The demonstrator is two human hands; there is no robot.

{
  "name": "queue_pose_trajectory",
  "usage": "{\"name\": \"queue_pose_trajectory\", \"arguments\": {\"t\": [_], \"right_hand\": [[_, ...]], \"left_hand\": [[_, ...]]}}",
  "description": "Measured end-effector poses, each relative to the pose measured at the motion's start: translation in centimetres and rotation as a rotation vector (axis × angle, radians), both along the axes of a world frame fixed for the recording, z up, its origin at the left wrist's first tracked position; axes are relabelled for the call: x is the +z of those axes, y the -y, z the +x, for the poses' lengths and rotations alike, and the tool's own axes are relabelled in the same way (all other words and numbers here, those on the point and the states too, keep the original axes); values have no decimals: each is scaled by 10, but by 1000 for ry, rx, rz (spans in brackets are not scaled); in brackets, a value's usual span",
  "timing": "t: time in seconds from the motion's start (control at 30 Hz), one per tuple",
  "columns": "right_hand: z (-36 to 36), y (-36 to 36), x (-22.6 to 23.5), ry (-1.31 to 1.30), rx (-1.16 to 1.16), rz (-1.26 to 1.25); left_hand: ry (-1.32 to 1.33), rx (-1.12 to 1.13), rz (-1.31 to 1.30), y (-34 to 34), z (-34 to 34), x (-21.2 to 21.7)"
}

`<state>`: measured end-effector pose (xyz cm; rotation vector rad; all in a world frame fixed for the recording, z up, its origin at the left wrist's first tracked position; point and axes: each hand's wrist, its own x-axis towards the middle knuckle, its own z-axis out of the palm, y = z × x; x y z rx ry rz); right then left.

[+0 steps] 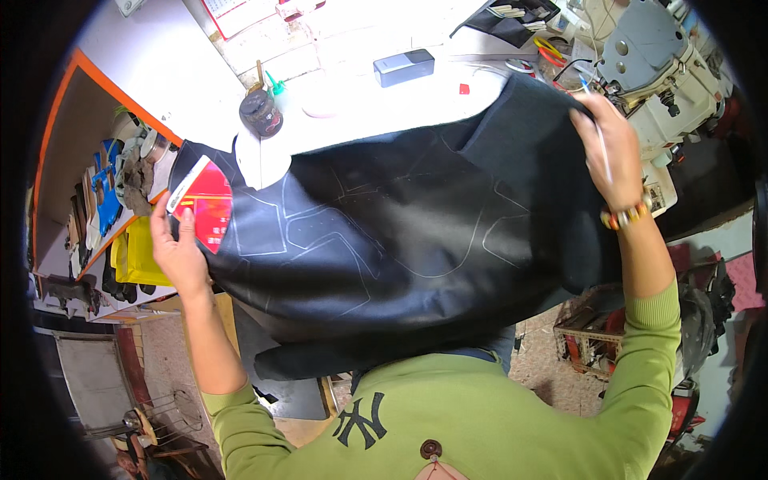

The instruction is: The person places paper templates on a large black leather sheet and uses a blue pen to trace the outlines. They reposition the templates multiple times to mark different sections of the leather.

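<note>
A large black leather sheet (416, 240), marked with pale drawn outlines of pattern pieces, spreads across the white table and hangs over its near edge toward my lap. At its left end, my left hand (181, 252) is closed on a red fan-shaped card piece (206, 204) with a white edge, thumb on top, against the leather. My right hand (610, 152) grips a slim white pen (602, 148), its fingers at the upper right edge of the sheet. There the leather is folded over, showing its dull dark backing (532, 152).
A dark jar (261, 113) stands at the back left, beside a green-tipped nozzle (276, 85). Farther back sits a grey box (404, 67), with a small red piece (465, 90) to its right. A grey-and-white machine (652, 60) occupies the far right. Cluttered shelves (104, 192) line the left.
</note>
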<state>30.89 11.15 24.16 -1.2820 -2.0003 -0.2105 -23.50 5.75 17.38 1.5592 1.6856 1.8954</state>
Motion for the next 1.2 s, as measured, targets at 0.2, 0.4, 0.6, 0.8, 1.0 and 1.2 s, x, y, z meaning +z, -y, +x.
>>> {"name": "queue_pose_trajectory", "arguments": {"t": [0.2,0.4,0.6,0.8,1.0,1.2], "right_hand": [[-32,-83,-76,393,-171,-97],[-25,-114,-126,401,-282,-214],[-19,-104,-134,368,-172,-134],[-14,-66,-126,219,-79,-64],[14,49,-135,130,-84,-56],[34,197,-216,134,-236,-79]], "left_hand": [[-38,127,-42,-35,-21,-27],[-218,199,-154,-39,3,-69],[-65,58,-41,-33,25,-84],[112,-89,-470,-79,66,-121],[-530,-69,-391,-68,124,-129],[-608,-315,-415,-16,164,-131]]}}
